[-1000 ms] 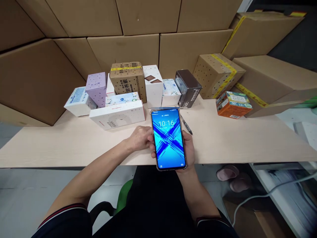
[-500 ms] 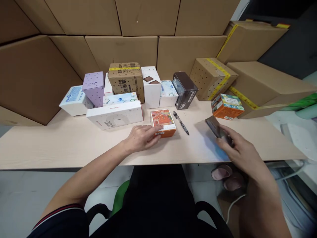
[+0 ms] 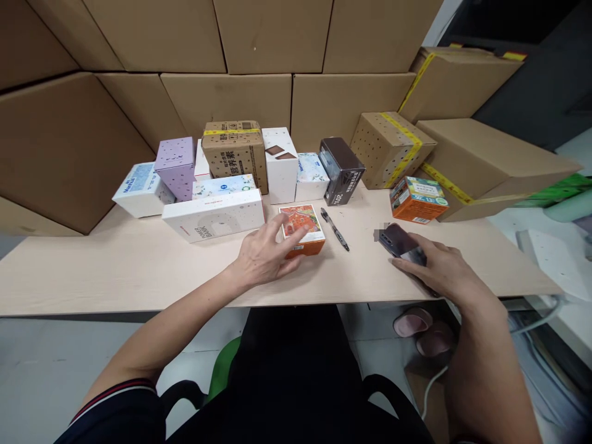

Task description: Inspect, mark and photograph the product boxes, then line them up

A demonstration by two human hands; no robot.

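Note:
My left hand (image 3: 264, 253) hovers with fingers spread over a small orange box with a red picture on its lid (image 3: 303, 229), its fingertips touching the box's left side. My right hand (image 3: 439, 271) lies over a dark phone (image 3: 398, 242), which rests nearly flat on the pale wooden table (image 3: 115, 265), screen down. The fingers curl along the phone's near edge. A black pen (image 3: 335, 229) lies between the small box and the phone.
A row of small cartons stands at the back of the table: a white power bank box (image 3: 215, 214), a lilac box (image 3: 176, 165), a black box (image 3: 341, 170), an orange carton (image 3: 417, 198). Large cardboard boxes (image 3: 222, 98) wall the back. Slippers (image 3: 419, 320) lie under the table.
The phone, held up lit in front of me a second ago, has been carried right and lowered onto the table. The small orange box came into view, and my left hand opened over it.

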